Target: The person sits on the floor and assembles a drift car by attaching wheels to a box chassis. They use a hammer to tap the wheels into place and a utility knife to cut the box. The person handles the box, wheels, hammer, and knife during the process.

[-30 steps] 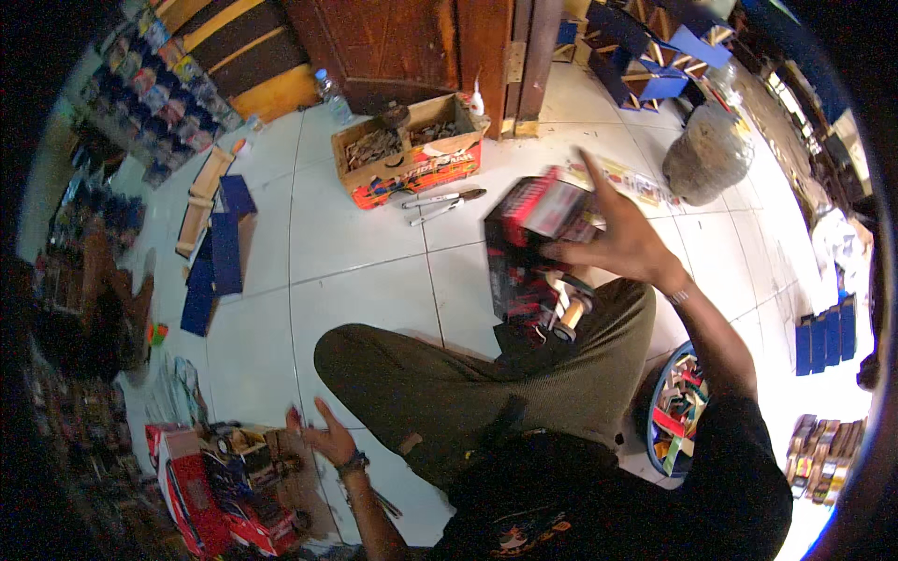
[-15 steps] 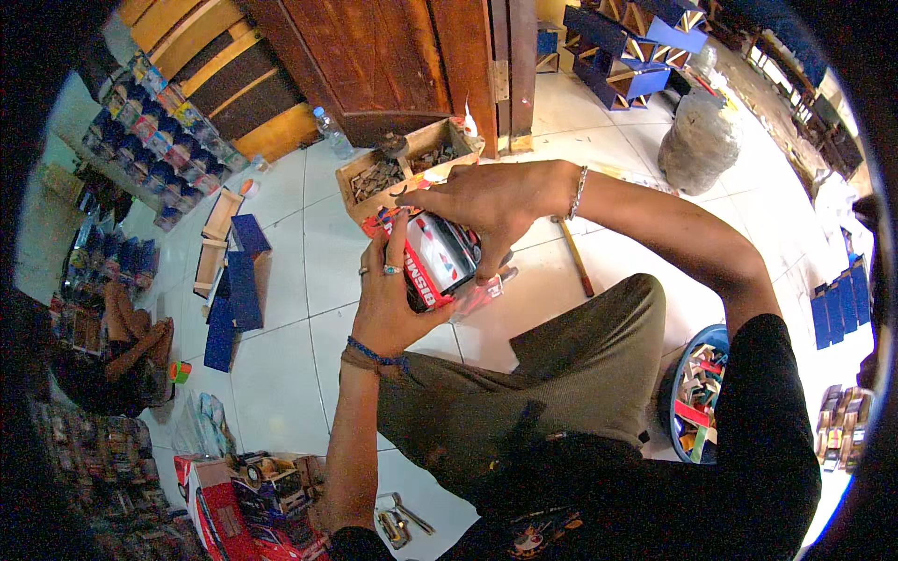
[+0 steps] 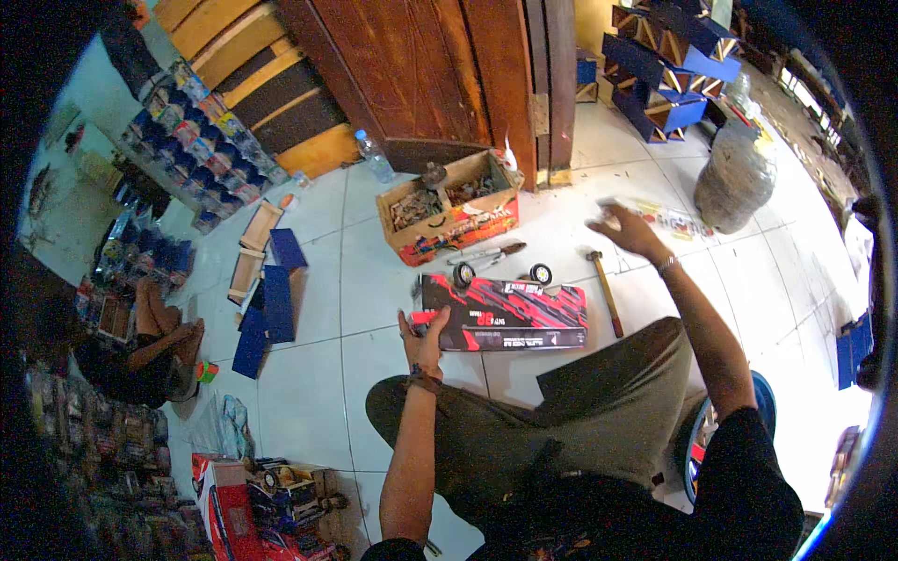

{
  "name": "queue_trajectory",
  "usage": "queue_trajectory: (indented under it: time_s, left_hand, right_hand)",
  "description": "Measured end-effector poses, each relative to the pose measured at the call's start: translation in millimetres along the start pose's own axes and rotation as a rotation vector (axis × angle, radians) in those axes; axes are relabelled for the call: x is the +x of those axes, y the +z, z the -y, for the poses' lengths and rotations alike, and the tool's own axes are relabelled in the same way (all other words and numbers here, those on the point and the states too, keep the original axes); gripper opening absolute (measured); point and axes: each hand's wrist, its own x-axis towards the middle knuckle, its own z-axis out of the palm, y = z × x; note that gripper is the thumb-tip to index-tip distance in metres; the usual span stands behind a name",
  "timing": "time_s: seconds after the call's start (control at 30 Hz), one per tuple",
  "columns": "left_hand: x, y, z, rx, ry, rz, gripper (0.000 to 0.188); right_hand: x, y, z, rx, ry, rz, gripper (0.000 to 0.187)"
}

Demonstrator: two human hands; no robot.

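Observation:
A toy truck (image 3: pixel 505 313) with a long black, red and white body lies on its side on the white tiles before my crossed legs, two black wheels along its far edge. My left hand (image 3: pixel 426 341) grips its left end, the fingers partly hidden behind it. Away from the truck, my right hand (image 3: pixel 629 232) is raised over the floor to the right, its fingers apart and somewhat blurred, with nothing visible in them. Below that hand lies a hammer (image 3: pixel 608 297) with a wooden handle. Beyond the truck rests a slim tool (image 3: pixel 486 253) with a dark handle.
A box (image 3: pixel 451 227) of small wooden pieces stands by the wooden door (image 3: pixel 402 70). Blue panels (image 3: pixel 278 304) lie left; red toy trucks (image 3: pixel 224 510) stand lower left. A stuffed sack (image 3: pixel 736 178) is at right. Another person (image 3: pixel 154 346) sits far left.
The toy truck, held up in both hands before, now lies on its side on the floor. My right hand has let go and moved right. The view has shifted.

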Motion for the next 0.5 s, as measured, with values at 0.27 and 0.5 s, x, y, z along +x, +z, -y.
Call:
queue_trajectory:
  time_s: [0.27, 0.5]
  left_hand:
    - [28, -26, 87, -0.304, -0.564, 0.266, 0.066]
    - [21, -30, 81, -0.031, -0.697, 0.301, 0.066]
  right_hand:
    - [-68, 164, -150, 0.062, 0.26, 0.022, 0.059]
    - [-71, 180, -116, -0.005, 0.426, -0.014, 0.045]
